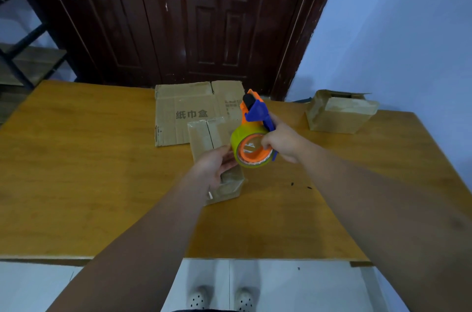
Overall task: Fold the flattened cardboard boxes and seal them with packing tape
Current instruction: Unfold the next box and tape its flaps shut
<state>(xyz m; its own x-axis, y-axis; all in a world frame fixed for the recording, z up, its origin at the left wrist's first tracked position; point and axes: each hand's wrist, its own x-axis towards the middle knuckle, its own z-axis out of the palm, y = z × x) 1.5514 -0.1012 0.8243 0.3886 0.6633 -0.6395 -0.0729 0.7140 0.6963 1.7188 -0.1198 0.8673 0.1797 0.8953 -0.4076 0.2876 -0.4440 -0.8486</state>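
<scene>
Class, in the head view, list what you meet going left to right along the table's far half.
Flattened cardboard → tape dispenser, gripped by the right hand → folded box near the right edge.

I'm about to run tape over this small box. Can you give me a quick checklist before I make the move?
1. Grip on the tape dispenser: ok, the right hand grips it above the small box.
2. Box steadied: cannot tell; the left hand is at the box beside the roll, firm contact unclear.
3. The top flaps closed: ok, they lie shut with the seam showing.
4. Tape end pulled free: cannot tell.
5. Next piece ready: ok, the flattened cardboard lies on the table behind the box.
</scene>
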